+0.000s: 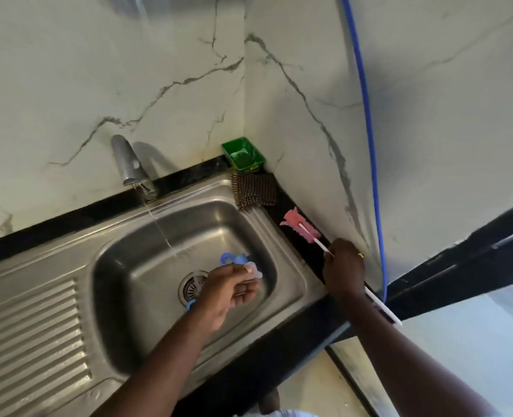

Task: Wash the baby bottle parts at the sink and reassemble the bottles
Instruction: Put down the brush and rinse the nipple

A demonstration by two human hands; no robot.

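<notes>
Gripping a bottle brush (300,225) round its thin white handle, the right hand (343,269) rests over the black worktop (68,212) strip to the right of the sink (53,266). Brush long axis runs diagonally along that strip, beside the right wall: pink sponge head points away toward the far corner, handle end sticks out behind the wrist toward the near right.

Left hand (231,290) is over the basin, fingers curled, pinching a pale clear bottle piece (253,269). A blue ringed piece (234,259) shows just beyond the fingertips; blurred, cannot tell if the two are joined.

Tap (129,164) running, a thin stream (159,227) falling just beyond the left hand. Drain (193,284) partly hidden by that hand.

Far corner: green tray (243,155), checked cloth (255,191) just in front of it. White veined marble walls (129,70); a blue hose (369,130) hangs down the right wall.
</notes>
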